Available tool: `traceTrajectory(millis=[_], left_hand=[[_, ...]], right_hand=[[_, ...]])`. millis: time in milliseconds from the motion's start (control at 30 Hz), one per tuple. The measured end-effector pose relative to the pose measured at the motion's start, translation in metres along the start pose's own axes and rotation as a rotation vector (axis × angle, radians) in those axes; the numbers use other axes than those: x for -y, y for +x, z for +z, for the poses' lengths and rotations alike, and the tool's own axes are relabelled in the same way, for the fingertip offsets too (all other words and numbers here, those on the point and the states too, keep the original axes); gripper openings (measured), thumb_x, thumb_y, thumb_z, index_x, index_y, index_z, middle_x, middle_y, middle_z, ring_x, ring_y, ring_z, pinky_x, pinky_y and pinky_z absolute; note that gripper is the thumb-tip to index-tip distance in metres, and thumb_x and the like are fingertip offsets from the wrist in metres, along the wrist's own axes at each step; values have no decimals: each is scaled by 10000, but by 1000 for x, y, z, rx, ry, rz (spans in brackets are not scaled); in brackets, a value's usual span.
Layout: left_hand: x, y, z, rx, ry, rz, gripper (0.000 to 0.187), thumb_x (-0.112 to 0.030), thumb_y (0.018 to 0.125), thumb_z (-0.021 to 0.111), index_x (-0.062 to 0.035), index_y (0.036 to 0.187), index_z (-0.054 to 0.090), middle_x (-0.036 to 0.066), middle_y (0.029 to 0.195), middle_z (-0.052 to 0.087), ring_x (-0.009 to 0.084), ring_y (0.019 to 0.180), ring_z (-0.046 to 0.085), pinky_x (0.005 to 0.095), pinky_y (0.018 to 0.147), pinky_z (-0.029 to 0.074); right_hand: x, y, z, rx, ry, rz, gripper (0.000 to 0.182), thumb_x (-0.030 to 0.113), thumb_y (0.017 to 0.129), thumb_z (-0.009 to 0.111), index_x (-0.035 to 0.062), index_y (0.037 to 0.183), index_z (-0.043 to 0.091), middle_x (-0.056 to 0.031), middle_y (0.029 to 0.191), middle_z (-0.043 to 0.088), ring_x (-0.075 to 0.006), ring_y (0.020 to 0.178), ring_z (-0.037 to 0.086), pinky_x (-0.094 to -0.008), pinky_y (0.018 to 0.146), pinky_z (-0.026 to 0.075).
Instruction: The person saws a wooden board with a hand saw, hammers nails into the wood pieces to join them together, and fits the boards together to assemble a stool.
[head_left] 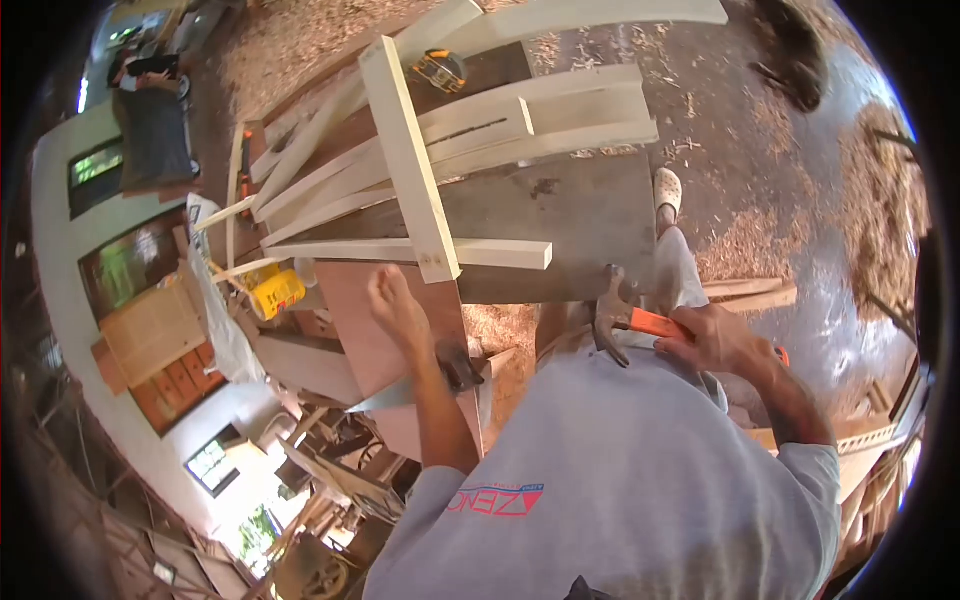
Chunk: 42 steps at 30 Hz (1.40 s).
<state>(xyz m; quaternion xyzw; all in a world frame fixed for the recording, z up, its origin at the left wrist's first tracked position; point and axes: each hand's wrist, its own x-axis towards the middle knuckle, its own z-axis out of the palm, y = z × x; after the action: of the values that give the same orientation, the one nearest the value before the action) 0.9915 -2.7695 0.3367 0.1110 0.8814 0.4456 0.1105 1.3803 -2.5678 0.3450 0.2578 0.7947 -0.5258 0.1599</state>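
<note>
In my right hand (712, 340) is a claw hammer, its orange handle (650, 322) gripped and its dark metal head (610, 318) close to the front of my shirt. My left hand (395, 308) is closed, fingers bunched together; whatever they may hold is too small or hidden to make out. Just beyond it, a pale flat board (408, 150) lies across a narrow wooden strip (505, 253). Small dark spots mark the board's near end. Both pieces lie over the workbench (590, 210).
Several long pale boards (590, 110) lie across the bench, with a yellow-black tape measure (440, 70) near them. A yellow container (277, 294) lies at the left by a white sack (225, 330). Wood shavings (745, 245) cover parts of the floor.
</note>
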Motion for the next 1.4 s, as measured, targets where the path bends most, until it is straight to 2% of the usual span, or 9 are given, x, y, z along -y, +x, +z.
traceTrajectory(millis=[100, 200, 233, 633, 833, 1067, 1133, 1300, 1400], left_hand=[[-21, -36, 12, 13, -106, -324, 557, -350, 916, 641, 80, 1225, 470, 125, 1114, 579, 222, 1052, 566, 323, 900, 448], [-39, -43, 43, 118, 22, -56, 588, -322, 903, 652, 78, 1275, 435, 146, 1141, 577, 247, 1041, 584, 329, 912, 444], [-38, -40, 44, 109, 449, 37, 634, -236, 872, 665, 73, 1345, 375, 201, 1197, 554, 282, 1027, 599, 345, 889, 466], [-8, -46, 44, 189, 245, -54, 682, -24, 826, 585, 54, 1421, 262, 230, 1213, 537, 263, 988, 631, 341, 831, 511], [-22, -46, 50, 129, 642, -30, 575, -45, 873, 505, 36, 1409, 313, 276, 1328, 479, 415, 1153, 539, 434, 894, 476], [-21, -36, 32, 122, 295, -425, 422, -77, 905, 478, 19, 1316, 461, 234, 1266, 516, 369, 1137, 529, 405, 895, 459], [-70, -27, 31, -31, 511, -143, 385, -118, 916, 513, 22, 1274, 497, 181, 1235, 530, 300, 1126, 528, 370, 917, 446], [-106, 40, 76, 62, 306, 28, 599, -273, 802, 740, 52, 1227, 470, 214, 1242, 503, 276, 1145, 511, 372, 938, 432], [-107, 75, 96, 215, 391, -86, 715, -346, 711, 817, 67, 1173, 461, 246, 1160, 560, 286, 1080, 571, 369, 897, 460]], right_hand=[[-19, 5, -44, 47, -67, -37, 356, 394, 831, 664, 48, 893, 607, -164, 719, 646, -375, 699, 639, -474, 610, 499], [-37, 12, -82, 85, -219, -101, 341, 383, 824, 673, 54, 871, 598, -156, 703, 640, -367, 698, 642, -471, 609, 507], [-38, 12, -94, 110, -231, -121, 330, 375, 824, 674, 57, 864, 594, -154, 697, 637, -365, 693, 642, -469, 607, 510], [-38, 43, -144, 284, -241, -212, 338, 379, 819, 676, 47, 827, 612, -166, 704, 630, -374, 694, 632, -474, 623, 507], [-22, 61, -159, 340, -198, -155, 346, 374, 819, 686, 34, 858, 635, -181, 702, 637, -384, 678, 630, -458, 624, 508], [-26, 109, -210, 495, 31, -226, 345, 351, 821, 706, 17, 880, 648, -192, 672, 628, -373, 619, 620, -428, 618, 510], [-25, 127, -229, 577, -22, -239, 338, 349, 820, 698, 21, 887, 649, -182, 658, 620, -368, 608, 613, -429, 603, 507], [-35, 150, -252, 564, -139, -310, 365, 381, 830, 671, 29, 771, 592, -169, 628, 588, -369, 605, 601, -451, 569, 476], [-24, 139, -245, 530, -206, -328, 369, 393, 838, 658, 43, 755, 574, -159, 615, 584, -370, 595, 604, -458, 553, 481]])
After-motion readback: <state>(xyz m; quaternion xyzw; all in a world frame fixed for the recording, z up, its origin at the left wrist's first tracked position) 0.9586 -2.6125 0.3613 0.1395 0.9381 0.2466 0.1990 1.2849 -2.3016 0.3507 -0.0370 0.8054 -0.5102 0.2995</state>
